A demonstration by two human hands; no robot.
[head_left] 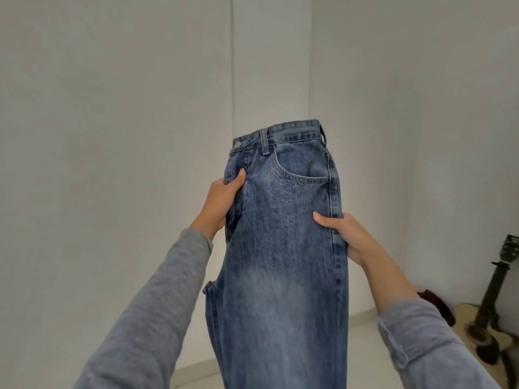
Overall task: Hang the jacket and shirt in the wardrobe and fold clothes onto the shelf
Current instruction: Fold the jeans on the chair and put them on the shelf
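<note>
Jeans (283, 242) held up, waistband on top, folded lengthwise. Left hand (222, 202) grips the left edge, right hand (346, 234) grips the right seam. Guitar (494, 313) by wall.

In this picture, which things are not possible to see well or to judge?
- Head view: legs of the jeans are cut off by the bottom edge.
- Fingers of the left hand and right hand lie hidden behind the denim.
- The guitar is cut by the right edge.
- A dark object beside it is partly hidden by the right sleeve.
- No wardrobe or shelf in view.
</note>
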